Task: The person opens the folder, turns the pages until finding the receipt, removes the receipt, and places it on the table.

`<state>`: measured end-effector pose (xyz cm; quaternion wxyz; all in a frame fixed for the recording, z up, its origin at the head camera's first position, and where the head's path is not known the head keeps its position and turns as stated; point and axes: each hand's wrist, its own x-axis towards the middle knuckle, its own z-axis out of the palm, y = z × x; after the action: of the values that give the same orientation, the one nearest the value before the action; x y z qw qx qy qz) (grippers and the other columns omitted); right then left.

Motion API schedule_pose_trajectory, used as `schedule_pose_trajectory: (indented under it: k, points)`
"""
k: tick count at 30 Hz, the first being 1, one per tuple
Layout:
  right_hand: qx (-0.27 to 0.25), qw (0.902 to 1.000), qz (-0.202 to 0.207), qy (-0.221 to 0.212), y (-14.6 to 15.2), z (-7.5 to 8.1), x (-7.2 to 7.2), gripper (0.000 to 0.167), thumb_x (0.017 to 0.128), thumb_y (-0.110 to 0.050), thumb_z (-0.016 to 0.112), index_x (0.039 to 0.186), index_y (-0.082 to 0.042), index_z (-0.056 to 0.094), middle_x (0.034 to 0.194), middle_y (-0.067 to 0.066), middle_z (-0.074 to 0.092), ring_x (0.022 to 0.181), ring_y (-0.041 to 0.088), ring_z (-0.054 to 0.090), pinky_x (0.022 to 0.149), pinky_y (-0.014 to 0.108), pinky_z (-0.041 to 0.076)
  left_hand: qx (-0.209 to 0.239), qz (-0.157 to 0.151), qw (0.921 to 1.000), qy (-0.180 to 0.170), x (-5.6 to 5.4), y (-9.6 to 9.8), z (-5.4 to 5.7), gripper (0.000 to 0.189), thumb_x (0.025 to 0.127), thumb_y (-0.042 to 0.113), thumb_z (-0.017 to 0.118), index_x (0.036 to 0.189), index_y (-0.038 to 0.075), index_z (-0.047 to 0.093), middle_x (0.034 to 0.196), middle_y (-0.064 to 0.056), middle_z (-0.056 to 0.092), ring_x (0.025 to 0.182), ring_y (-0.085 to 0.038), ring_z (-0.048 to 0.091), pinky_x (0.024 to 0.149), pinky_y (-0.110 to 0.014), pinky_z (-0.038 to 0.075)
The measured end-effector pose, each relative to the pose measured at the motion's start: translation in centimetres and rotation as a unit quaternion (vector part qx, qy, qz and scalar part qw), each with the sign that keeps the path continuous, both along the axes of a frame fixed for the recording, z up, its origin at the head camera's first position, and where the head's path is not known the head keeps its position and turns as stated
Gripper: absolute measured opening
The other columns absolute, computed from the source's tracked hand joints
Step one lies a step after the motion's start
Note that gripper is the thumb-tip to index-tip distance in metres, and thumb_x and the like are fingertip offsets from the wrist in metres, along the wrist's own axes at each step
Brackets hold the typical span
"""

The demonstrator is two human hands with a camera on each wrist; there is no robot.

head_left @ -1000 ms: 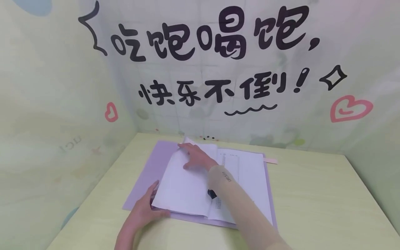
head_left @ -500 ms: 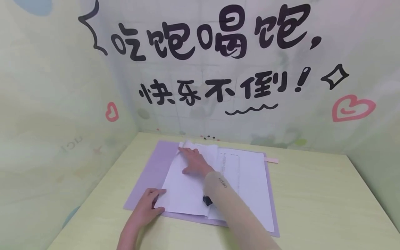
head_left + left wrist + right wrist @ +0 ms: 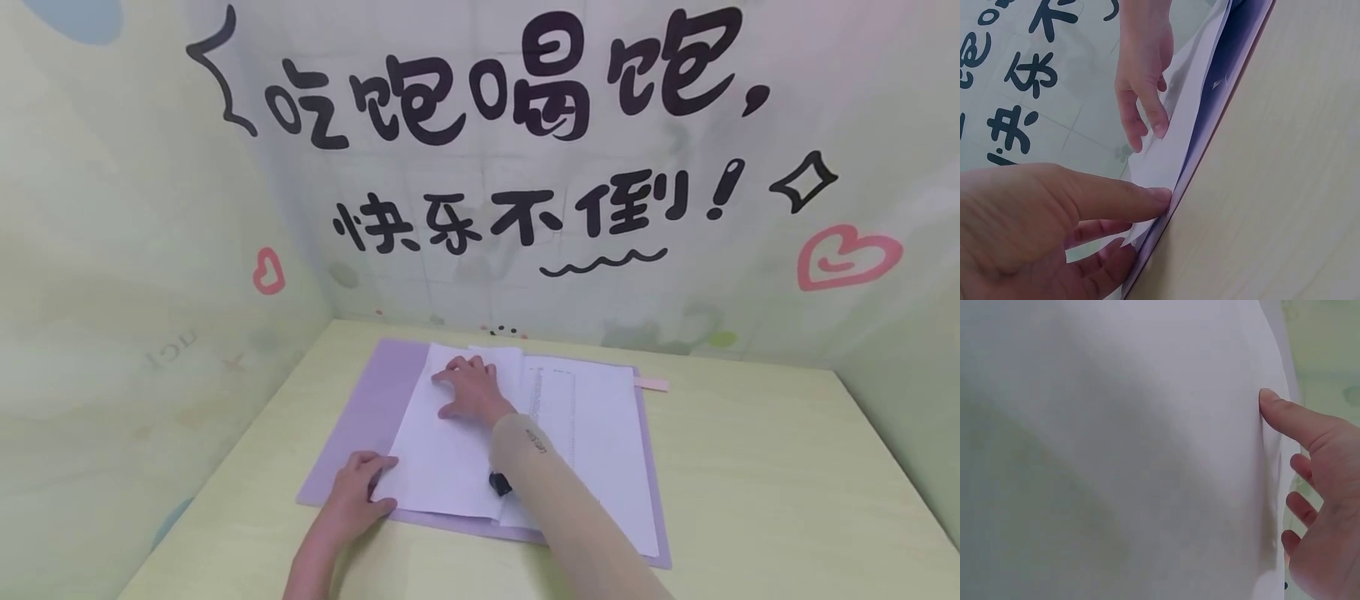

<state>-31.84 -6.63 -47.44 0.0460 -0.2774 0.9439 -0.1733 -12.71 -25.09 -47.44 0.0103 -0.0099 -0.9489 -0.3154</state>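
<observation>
A purple folder (image 3: pixel 390 400) lies spread on the table, with white sheets in it. The left page (image 3: pixel 435 467) is blank on its upper side; the right page (image 3: pixel 607 467) carries faint print. My left hand (image 3: pixel 355 496) rests at the near left corner of the left page, its thumb along the near edge and its fingertips on the left edge. My right hand (image 3: pixel 474 392) touches the upper part of the same page with fingers spread. In the right wrist view, the right thumb (image 3: pixel 1291 419) presses the sheet (image 3: pixel 1147 456) while the other fingers are bent beside it.
A pale wooden table (image 3: pixel 765 483) extends on both sides of the folder. A pink tab (image 3: pixel 651 384) sticks out at the folder's right edge. A printed fabric backdrop (image 3: pixel 480 292) rises behind and beside the table. A small black object (image 3: pixel 500 483) shows beside the right sleeve (image 3: pixel 562 500).
The left page's far left corner, raised and bent before, now lies flatter. My left fingers have come from beside the page onto its edge. My right hand has drawn back slightly.
</observation>
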Motion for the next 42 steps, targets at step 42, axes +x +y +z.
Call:
schedule_pose_trajectory:
  k: [42]
  points:
    - [-0.005,0.9982,0.016,-0.057,2.0,-0.1,0.7,0.062,0.091,-0.046,0.066,0.148,-0.032,0.045,0.153,-0.001,0.044,0.140,0.030,0.037,0.110,0.051,0.032,-0.041,0.015,0.9990,0.008,0.5,1.6,0.3,0.055,0.079,0.007,0.075,0.130,-0.006,0.059,0.126,-0.023,0.055,0.108,-0.034,0.057,0.098,-0.053,0.049]
